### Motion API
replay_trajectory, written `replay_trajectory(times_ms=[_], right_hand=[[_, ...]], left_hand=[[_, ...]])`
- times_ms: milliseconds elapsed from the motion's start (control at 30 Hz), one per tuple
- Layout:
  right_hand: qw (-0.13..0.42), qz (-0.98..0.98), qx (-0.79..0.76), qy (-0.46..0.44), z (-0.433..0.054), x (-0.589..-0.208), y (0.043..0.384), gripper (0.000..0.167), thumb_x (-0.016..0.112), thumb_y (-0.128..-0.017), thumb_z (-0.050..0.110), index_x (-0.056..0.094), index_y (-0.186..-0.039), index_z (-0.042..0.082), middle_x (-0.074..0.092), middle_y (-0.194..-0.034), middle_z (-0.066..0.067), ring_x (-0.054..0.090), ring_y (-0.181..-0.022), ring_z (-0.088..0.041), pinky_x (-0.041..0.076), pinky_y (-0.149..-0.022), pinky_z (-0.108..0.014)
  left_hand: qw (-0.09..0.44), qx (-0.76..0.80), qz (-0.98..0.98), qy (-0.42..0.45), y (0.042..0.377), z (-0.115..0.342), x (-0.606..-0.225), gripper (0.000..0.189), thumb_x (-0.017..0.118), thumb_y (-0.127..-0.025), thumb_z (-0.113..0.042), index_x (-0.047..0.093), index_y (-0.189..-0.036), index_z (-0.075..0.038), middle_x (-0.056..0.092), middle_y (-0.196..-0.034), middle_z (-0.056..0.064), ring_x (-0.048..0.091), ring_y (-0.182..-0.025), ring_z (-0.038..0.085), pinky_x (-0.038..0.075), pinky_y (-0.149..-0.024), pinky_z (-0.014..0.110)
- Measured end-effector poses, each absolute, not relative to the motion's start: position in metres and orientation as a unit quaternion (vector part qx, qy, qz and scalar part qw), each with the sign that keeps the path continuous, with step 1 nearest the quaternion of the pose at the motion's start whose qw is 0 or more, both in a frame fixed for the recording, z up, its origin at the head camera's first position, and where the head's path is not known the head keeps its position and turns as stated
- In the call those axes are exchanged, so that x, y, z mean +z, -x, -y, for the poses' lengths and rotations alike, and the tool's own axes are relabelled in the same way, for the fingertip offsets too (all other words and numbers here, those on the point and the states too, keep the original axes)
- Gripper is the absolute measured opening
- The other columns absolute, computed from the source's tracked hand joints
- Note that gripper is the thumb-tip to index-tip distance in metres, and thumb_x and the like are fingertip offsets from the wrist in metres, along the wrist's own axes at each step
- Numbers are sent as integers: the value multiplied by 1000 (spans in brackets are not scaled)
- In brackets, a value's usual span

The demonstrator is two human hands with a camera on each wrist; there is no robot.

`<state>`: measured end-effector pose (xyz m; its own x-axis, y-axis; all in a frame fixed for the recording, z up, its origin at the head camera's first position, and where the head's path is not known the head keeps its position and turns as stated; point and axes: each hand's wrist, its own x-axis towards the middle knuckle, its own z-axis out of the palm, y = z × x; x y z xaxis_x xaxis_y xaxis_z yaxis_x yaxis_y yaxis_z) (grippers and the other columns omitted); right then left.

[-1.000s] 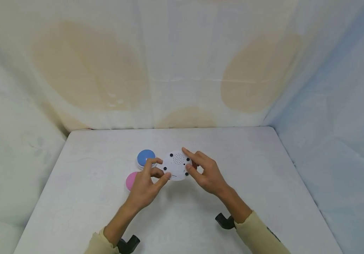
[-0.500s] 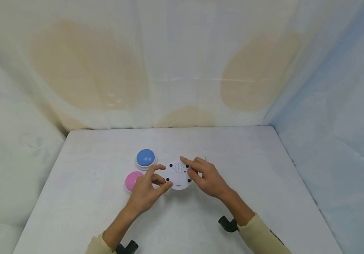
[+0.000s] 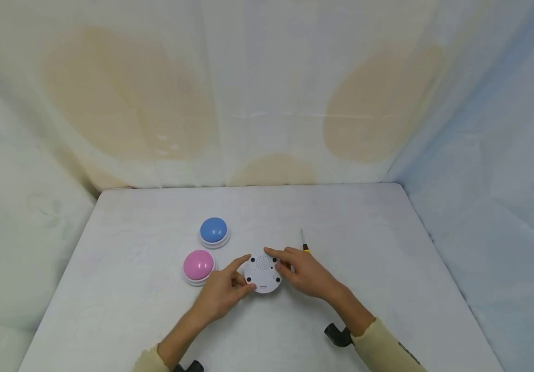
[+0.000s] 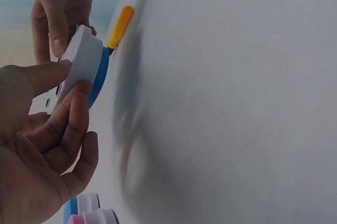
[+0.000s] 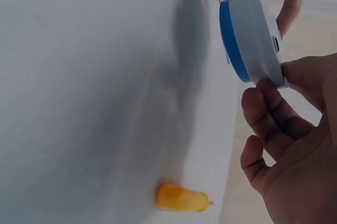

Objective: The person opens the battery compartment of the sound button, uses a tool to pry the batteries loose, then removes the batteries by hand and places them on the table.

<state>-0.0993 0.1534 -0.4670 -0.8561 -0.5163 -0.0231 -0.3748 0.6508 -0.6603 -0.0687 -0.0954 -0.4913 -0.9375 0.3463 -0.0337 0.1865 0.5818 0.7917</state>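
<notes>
A round push-button buzzer (image 3: 263, 275) is turned over, its white underside with a speaker grille and black feet facing up. My left hand (image 3: 222, 293) pinches its left edge between thumb and fingers. On the opposite edge, my right hand (image 3: 310, 275) grips with thumb and fingers, the index finger reaching along the far rim. Both wrist views show the buzzer's white side wall (image 4: 87, 62) and the blue part (image 5: 234, 42) facing the tabletop, raised above it. A screwdriver (image 3: 304, 242) lies just beyond my right hand, its yellow handle (image 5: 181, 197) mostly hidden in the head view.
Two more buzzers stand upright on the white table (image 3: 364, 222), left of my hands: a blue-topped one (image 3: 213, 230) farther back and a pink-topped one (image 3: 198, 265) close to my left hand. Pale cloth walls (image 3: 267, 103) enclose the table's back and sides.
Both hands have brought the turned-over buzzer nearer to my body. The pink and blue buzzers are now less covered by my left hand, and the screwdriver has come into sight.
</notes>
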Motion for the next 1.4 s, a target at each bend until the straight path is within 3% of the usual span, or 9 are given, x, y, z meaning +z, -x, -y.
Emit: replay_trajectory(times_ms=[567, 867, 1100, 1400], right_hand=[[123, -913, -304, 242, -156, -484, 102, 46, 57, -103, 18, 52, -148, 27, 52, -86, 10, 48, -74, -7, 44, -66, -24], [129, -915, -298, 238, -156, -484, 104, 46, 57, -103, 18, 52, -148, 26, 53, -87, 11, 49, -76, -7, 44, -68, -25], [127, -918, -290, 240, -156, -486, 105, 45, 56, -104, 20, 52, -148, 24, 53, -90, 13, 49, -79, -6, 44, -70, -25], [89, -925, -279, 242, -155, -491, 104, 45, 64, -100, 27, 56, -144, 20, 55, -93, 11, 52, -83, -6, 46, -71, -24]], left_hand=[[93, 401, -894, -175, 70, 90, -507, 81, 86, -81, -19, 45, -149, -8, 65, -76, -15, 57, -67, -2, 48, -65, 21], [83, 354, -918, -159, 74, 86, -512, 93, 90, -74, -37, 42, -151, -15, 59, -83, -9, 52, -73, 6, 44, -66, 24], [73, 327, -929, -155, 76, 79, -514, 102, 91, -69, -47, 41, -153, -18, 63, -106, 0, 54, -88, 12, 49, -81, 35], [81, 320, -933, -141, 79, 75, -516, 104, 90, -65, -56, 42, -153, -24, 55, -95, -5, 49, -81, 11, 43, -71, 28]])
